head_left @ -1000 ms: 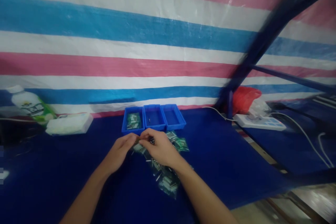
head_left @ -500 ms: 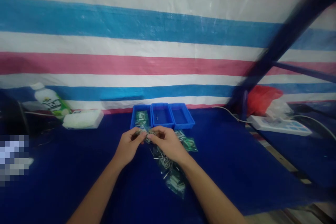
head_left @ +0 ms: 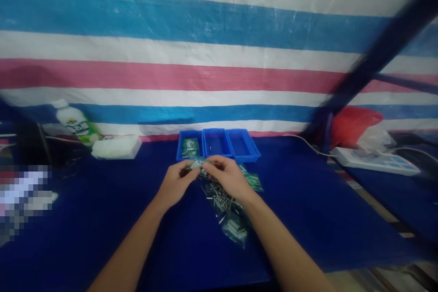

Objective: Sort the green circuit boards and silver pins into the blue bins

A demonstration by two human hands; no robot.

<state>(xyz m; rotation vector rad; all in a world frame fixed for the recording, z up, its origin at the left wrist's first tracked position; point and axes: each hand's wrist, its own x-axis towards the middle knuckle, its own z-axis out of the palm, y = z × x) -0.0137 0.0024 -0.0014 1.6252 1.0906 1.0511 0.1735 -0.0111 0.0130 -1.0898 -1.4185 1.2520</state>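
Note:
Both hands meet just in front of the blue trays, pinching a small clear plastic bag [head_left: 196, 163] between thumbs and fingers. My left hand [head_left: 176, 182] grips its left side. My right hand [head_left: 228, 178] closes on the other side, and its inner fingers are partly hidden. Beneath and beside my right hand lies a loose pile of thin metal pins or screws [head_left: 222, 198]. A filled clear bag [head_left: 235, 230] rests at the near end of that pile. More green-tinted bags [head_left: 253, 181] lie to the right of my right hand.
Three blue trays stand in a row: the left tray [head_left: 179, 146] holds bags, the middle tray [head_left: 219, 153] a small piece, then the right tray [head_left: 242, 159]. A bottle [head_left: 77, 121] and white packet [head_left: 118, 147] stand left; a power strip [head_left: 376, 162] and red bag [head_left: 356, 125] lie right.
The view has shifted slightly, so the table items appear a little farther right and higher. Both hands still hold the small bag between them.

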